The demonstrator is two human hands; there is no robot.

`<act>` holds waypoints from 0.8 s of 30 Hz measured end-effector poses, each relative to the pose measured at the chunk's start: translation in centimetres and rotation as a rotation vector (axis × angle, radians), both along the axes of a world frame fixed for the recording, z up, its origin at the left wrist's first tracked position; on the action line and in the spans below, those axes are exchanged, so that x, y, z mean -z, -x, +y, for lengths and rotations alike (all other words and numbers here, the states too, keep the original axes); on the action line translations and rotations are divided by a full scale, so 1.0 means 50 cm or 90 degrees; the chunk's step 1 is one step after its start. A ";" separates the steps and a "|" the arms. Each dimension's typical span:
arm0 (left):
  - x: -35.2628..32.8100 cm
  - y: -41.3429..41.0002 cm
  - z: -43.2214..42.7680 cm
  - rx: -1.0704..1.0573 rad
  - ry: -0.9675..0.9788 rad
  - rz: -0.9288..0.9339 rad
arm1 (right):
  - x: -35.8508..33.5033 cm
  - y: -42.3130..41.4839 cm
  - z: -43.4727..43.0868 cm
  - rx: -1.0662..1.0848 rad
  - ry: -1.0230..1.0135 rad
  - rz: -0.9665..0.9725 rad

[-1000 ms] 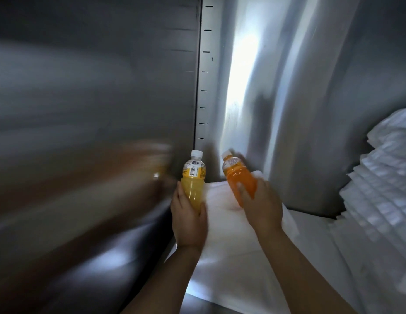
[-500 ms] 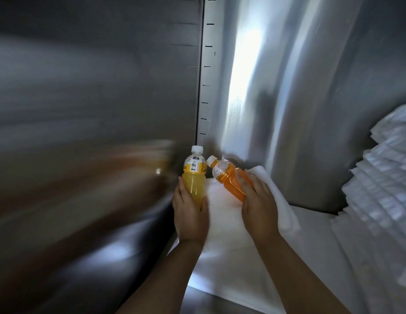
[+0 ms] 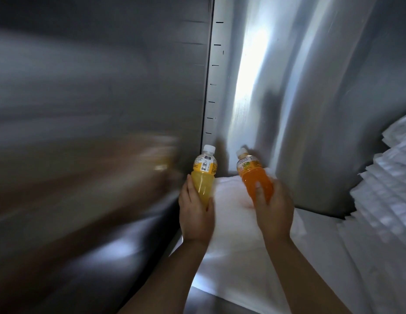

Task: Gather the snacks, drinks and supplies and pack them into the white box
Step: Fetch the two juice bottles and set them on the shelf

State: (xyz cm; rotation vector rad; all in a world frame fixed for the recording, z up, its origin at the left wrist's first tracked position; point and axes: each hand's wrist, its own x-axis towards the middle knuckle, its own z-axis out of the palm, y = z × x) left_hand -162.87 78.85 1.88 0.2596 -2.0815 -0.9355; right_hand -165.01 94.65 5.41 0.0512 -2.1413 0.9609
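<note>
My left hand (image 3: 196, 214) grips a yellow juice bottle (image 3: 203, 175) with a white cap, held nearly upright beside the steel wall. An orange juice bottle (image 3: 254, 175), also white-capped, is in the grip of my right hand (image 3: 273, 211) and leans slightly left. Both bottles hover over a white sheet (image 3: 233, 223) lying on the shelf. No white box is in view.
Brushed steel walls (image 3: 310, 87) enclose the space, with a slotted vertical rail (image 3: 214, 75) in the corner. The left wall (image 3: 95, 109) shows a blurred reflection of my arm. A stack of white folded material (image 3: 390, 177) fills the right side.
The orange bottle in my right hand has swung from a strong left tilt back toward upright and moved right, away from the yellow bottle. The left hand stays put.
</note>
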 end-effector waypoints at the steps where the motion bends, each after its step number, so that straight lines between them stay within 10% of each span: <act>1: 0.001 0.000 0.000 0.001 0.003 0.000 | 0.001 0.001 -0.001 0.020 -0.043 0.023; 14: -0.009 0.001 -0.006 0.023 0.012 -0.044 | -0.057 0.000 -0.008 0.006 -0.296 -0.156; 24: -0.045 -0.058 0.003 -0.063 0.245 -0.229 | -0.010 -0.064 -0.025 0.048 -0.332 -0.143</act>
